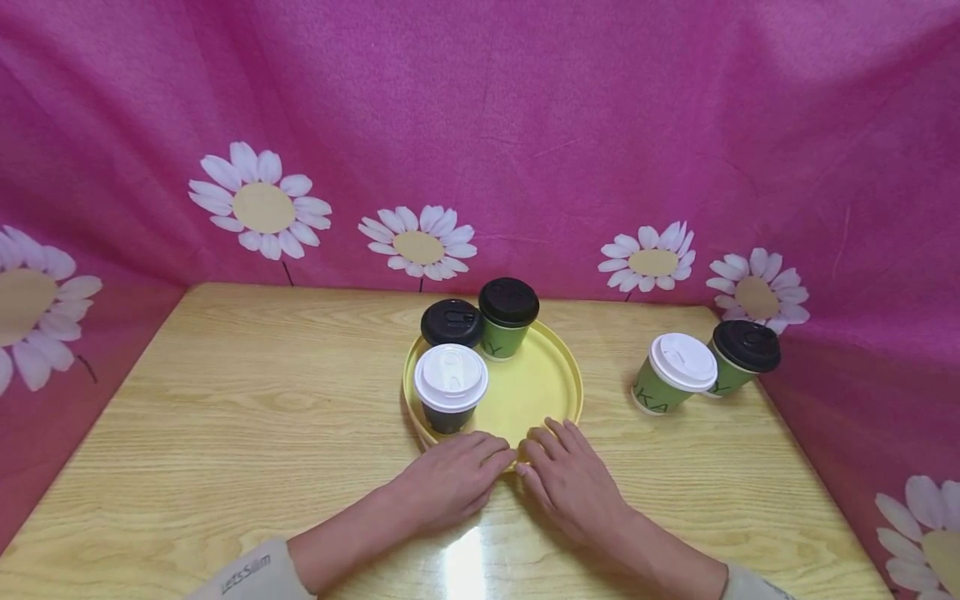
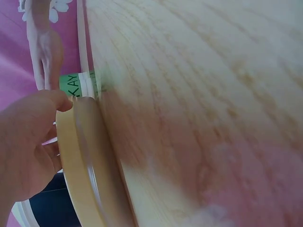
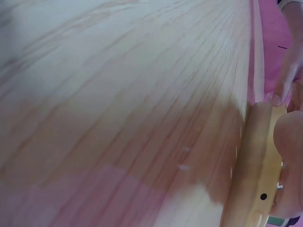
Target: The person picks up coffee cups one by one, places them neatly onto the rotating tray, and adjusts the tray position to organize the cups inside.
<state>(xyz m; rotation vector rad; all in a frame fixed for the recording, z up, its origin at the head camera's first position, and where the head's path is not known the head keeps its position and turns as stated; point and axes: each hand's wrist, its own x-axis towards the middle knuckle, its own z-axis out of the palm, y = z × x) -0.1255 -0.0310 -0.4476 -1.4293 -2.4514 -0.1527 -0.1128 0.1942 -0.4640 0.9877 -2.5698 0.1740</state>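
Note:
A round yellow tray (image 1: pixel 532 392) lies on the wooden table with three lidded cups on its left and back. My left hand (image 1: pixel 457 479) grips the tray's near rim, its thumb outside the wall and its fingers over the inner side. Close beside it, my right hand (image 1: pixel 573 483) holds the same rim just to the right. A black cup with a white lid (image 1: pixel 450 379) stands nearest the left hand. Behind it are a black-lidded cup (image 1: pixel 452 323), its body mostly hidden, and a green cup with a black lid (image 1: pixel 504 340).
Right of the tray stand a green cup with a white lid (image 1: pixel 662 387) and, partly behind it, a green cup with a black lid (image 1: pixel 742 354). A pink cloth with daisies (image 1: pixel 525 150) hangs along the table's back and sides.

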